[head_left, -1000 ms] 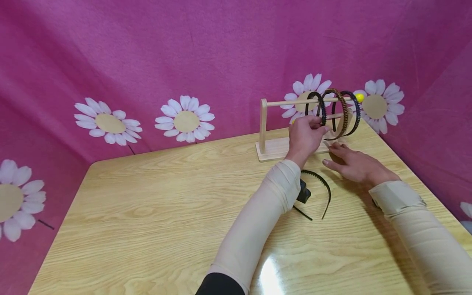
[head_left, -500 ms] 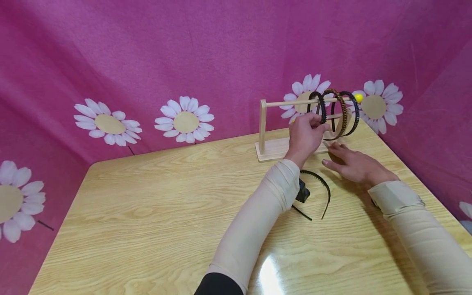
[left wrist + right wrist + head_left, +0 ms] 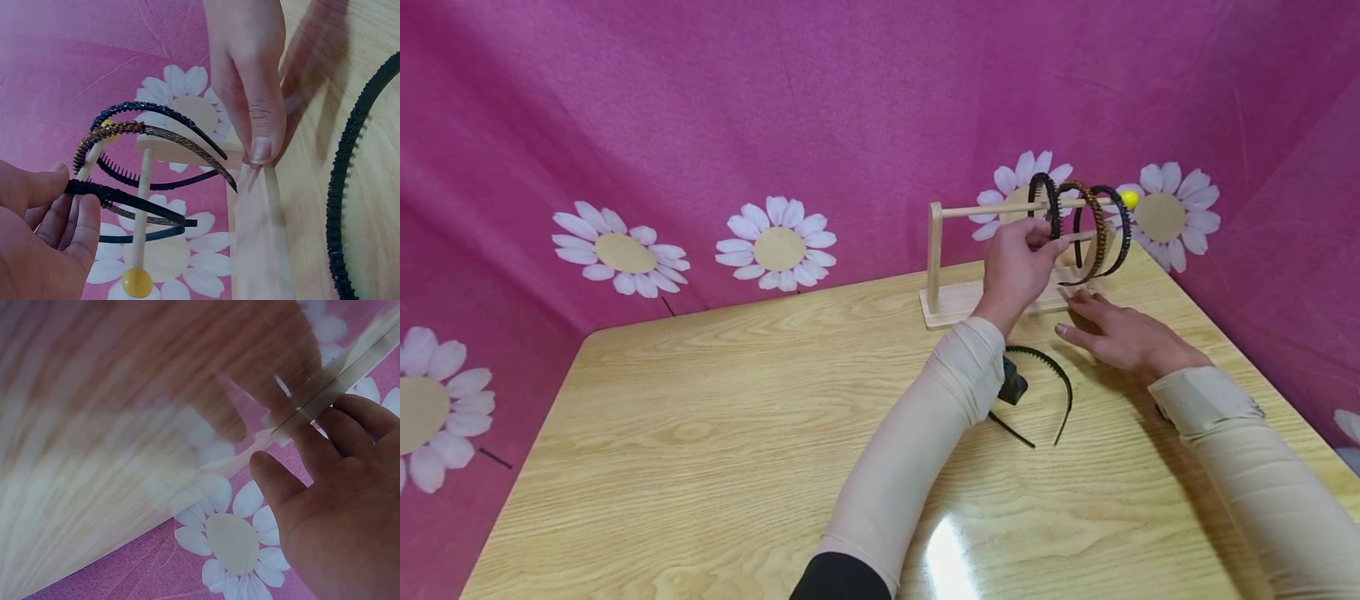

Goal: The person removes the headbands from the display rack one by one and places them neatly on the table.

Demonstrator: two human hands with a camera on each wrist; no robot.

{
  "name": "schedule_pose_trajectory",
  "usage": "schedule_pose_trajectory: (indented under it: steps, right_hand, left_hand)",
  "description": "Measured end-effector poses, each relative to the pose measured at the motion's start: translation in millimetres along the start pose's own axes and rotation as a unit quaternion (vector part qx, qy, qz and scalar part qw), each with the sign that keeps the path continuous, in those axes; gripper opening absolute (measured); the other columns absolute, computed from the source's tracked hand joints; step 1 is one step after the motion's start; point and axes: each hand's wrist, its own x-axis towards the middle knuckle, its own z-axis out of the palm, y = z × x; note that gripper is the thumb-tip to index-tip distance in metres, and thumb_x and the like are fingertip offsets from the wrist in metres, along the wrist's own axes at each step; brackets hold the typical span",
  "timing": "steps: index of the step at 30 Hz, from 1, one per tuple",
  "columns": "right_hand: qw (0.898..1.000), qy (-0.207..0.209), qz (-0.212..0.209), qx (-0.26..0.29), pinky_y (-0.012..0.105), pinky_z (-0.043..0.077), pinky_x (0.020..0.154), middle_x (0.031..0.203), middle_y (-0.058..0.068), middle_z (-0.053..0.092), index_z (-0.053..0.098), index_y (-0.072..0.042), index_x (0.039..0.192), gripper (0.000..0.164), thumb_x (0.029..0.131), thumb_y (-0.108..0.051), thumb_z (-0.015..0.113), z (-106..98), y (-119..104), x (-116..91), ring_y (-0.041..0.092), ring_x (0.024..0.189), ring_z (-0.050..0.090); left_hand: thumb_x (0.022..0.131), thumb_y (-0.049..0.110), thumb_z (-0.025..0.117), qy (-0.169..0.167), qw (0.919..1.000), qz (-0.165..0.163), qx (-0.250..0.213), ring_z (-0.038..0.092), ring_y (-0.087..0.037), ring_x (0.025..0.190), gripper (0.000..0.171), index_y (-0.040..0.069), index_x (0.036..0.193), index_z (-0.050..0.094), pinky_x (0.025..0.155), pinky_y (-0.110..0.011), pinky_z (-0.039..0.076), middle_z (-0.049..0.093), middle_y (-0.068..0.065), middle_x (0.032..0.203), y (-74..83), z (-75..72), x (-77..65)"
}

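Observation:
In the head view, my left hand (image 3: 1018, 262) pinches a black toothed headband (image 3: 1054, 200) at the wooden rack (image 3: 934, 258). Thumb and fingers close on its dark beaded band in the left wrist view, and the band's open ends reach past the rods. Further right on the same rack hang a brown-gold beaded headband (image 3: 1101, 229) and a dark beaded headband (image 3: 1124, 237). My right hand (image 3: 1116, 333) lies with its fingers extended, fingertips on the front edge of the rack's base (image 3: 951, 304).
Another black toothed headband (image 3: 1066, 387) lies on the wood-grain table (image 3: 715, 417), partly behind my left forearm. Yellow balls (image 3: 1130, 199) cap the rods' ends. A pink cloth (image 3: 850, 100) with white daisies hangs behind and beside the table.
My left hand has moved slightly up and left, lifting the black headband so its top stands higher above the rod. The right hand has stayed in place.

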Motion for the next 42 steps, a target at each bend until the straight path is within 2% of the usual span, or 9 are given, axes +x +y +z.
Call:
schedule_pose_trajectory:
  steps: [14,25,42]
  right_hand:
    - [1.0,0.003,-0.003,-0.002,0.071,0.025,0.107,0.162,0.024,0.017,0.031,-0.003,0.157,0.082,0.102,-0.063,0.037,1,-1,-1,0.05,0.146,0.016]
    - [1.0,-0.001,0.003,0.011,0.07,0.024,0.108,0.164,0.021,0.012,0.024,-0.008,0.16,0.084,0.101,-0.066,0.037,1,-1,-3,0.047,0.148,0.012]
    - [1.0,-0.001,0.0,0.005,0.069,0.026,0.108,0.163,0.023,0.013,0.024,-0.006,0.159,0.083,0.102,-0.064,0.037,0,-1,-3,0.048,0.146,0.015]
  left_hand:
    - [0.092,0.017,0.077,0.011,0.9995,0.023,0.019,0.064,0.002,0.075,0.015,0.01,0.104,0.078,0.068,-0.01,0.045,0.075,0.005,0.088,7.3,-7.4,2.5]
    - [0.09,0.017,0.078,0.016,0.9996,0.023,-0.002,0.063,0.003,0.073,0.017,0.009,0.105,0.078,0.069,-0.009,0.045,0.075,0.005,0.088,14.7,-11.2,2.0]
    - [0.092,0.015,0.077,0.022,0.9986,0.044,-0.019,0.063,0.001,0.076,0.016,0.007,0.106,0.077,0.068,-0.01,0.045,0.075,0.002,0.089,13.6,-16.3,7.9]
